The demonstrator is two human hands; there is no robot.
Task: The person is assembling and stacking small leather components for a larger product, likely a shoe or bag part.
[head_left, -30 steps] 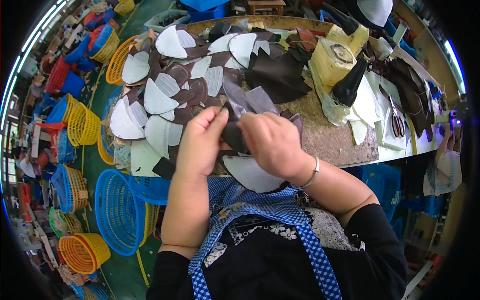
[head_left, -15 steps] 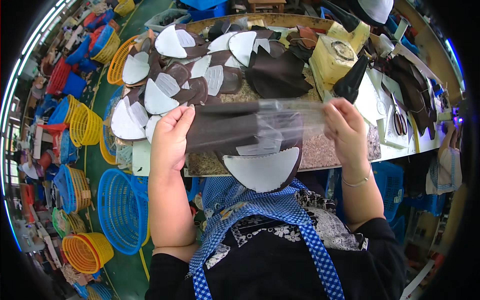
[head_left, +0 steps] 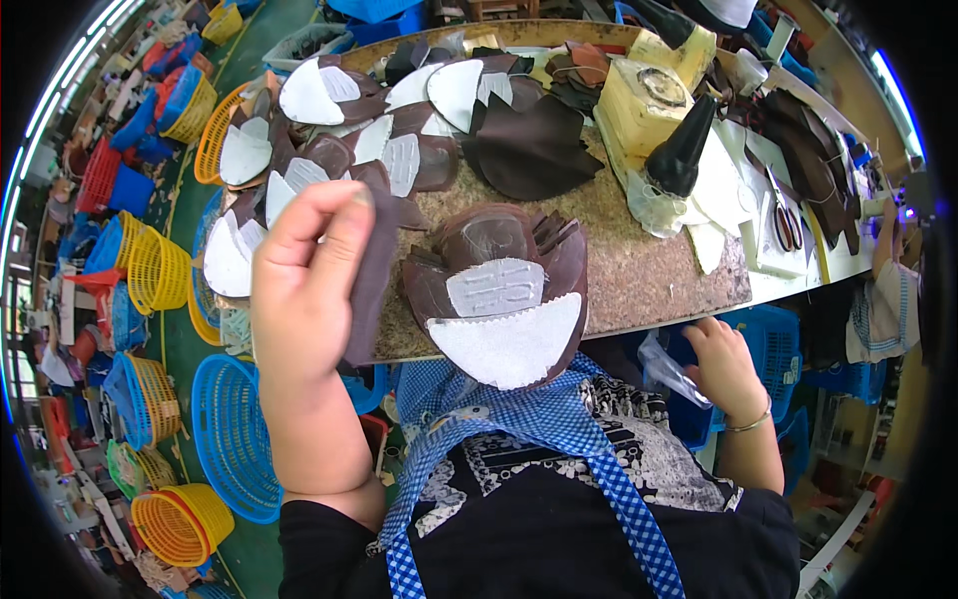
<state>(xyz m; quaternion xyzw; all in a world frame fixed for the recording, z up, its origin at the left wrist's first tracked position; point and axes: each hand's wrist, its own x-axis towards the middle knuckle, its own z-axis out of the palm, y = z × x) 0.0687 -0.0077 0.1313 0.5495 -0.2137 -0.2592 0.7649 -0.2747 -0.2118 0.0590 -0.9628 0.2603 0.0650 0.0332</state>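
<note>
Holding dark strip (head_left: 375,270), labelled blue basket (head_left: 766,344) nearby

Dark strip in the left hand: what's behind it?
Just past the right edge of the dark strip, brown pieces show near its top and the speckled board lower down. Whatever lies directly behind the strip and the left hand is covered.

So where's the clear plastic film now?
In the head view, the clear plastic film is right of centre, just left of the right hand and below the brown board.
</note>
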